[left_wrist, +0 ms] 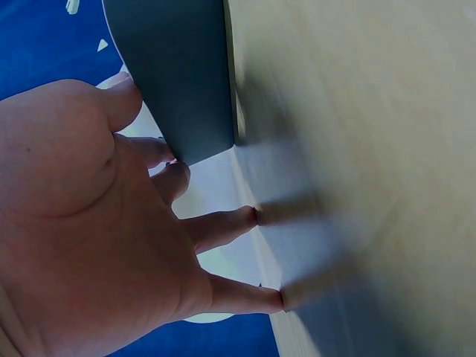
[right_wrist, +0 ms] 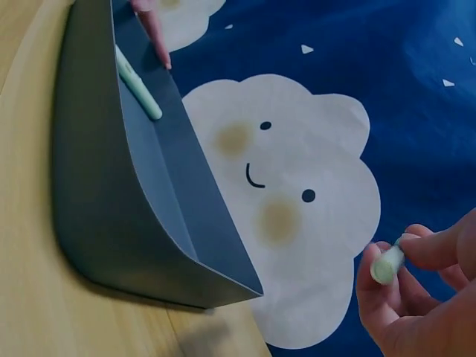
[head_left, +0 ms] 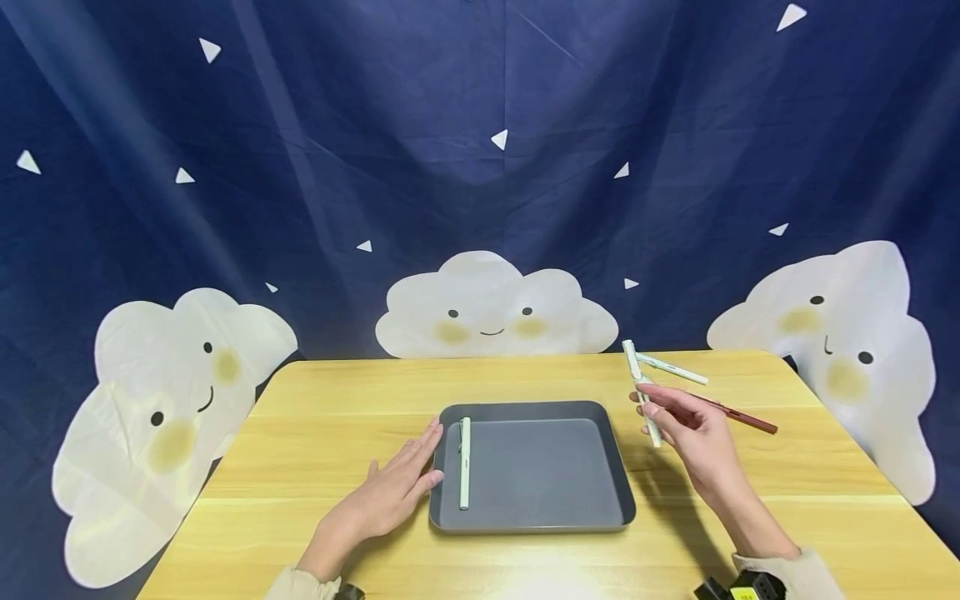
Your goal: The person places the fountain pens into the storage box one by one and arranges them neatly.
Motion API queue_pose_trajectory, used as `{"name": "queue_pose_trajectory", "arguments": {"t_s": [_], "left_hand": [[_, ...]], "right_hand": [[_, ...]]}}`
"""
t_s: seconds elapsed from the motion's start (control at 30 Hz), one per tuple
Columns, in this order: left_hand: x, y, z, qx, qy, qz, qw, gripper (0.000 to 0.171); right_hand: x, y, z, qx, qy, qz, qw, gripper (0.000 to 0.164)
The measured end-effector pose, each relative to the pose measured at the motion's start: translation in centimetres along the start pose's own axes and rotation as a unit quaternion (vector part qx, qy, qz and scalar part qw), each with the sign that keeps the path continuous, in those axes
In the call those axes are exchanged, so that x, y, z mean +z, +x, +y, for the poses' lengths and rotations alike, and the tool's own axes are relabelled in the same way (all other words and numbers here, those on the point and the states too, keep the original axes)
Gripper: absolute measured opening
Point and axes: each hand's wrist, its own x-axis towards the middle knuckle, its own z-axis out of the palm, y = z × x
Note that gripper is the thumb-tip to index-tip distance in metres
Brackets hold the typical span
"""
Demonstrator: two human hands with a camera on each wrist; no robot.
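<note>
My right hand [head_left: 693,429] pinches a pale green pen [head_left: 631,362] between thumb and fingers, raised above the table to the right of the tray. One end of that pen [right_wrist: 387,266] points at the camera in the right wrist view. My left hand [head_left: 390,487] touches the left side of the dark grey tray [head_left: 540,527], its fingers extended and spread. In the left wrist view the thumb and fingers of the left hand [left_wrist: 111,216] reach the tray's wall and the tabletop. Inside the tray, along its left side, lies another pale green pen [head_left: 465,467] with a clip.
Behind the right hand, a third pale green pen [head_left: 675,369] and a dark red pen [head_left: 738,415] lie on the wooden table [head_left: 322,433]. A navy curtain [head_left: 450,192] with cloud shapes hangs beyond the table's far edge.
</note>
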Motion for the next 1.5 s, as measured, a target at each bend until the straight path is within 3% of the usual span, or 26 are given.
{"name": "queue_pose_trajectory", "arguments": {"t_s": [0.1,0.3,0.67,1.13,1.5], "left_hand": [[0.0,0.0,0.1,0.0,0.001,0.001,1.0,0.065],[0.1,-0.1,0.2,0.003,0.001,0.004,1.0,0.065],[-0.3,-0.3,0.2,-0.004,0.001,0.004,1.0,0.065],[-0.2,-0.3,0.0,-0.008,-0.002,0.011,0.9999,0.065],[-0.1,-0.1,0.3,-0.003,0.002,0.004,1.0,0.065]], "right_hand": [[0.3,-0.2,0.1,0.007,-0.004,0.003,1.0,0.033],[0.7,-0.5,0.3,0.02,-0.067,0.015,0.997,0.034],[1.8,-0.4,0.6,-0.013,-0.058,0.018,0.998,0.032],[3.2,0.4,-0.2,-0.003,-0.073,-0.032,0.997,0.038],[4.9,1.0,-0.1,-0.046,-0.077,-0.051,0.995,0.039]]}}
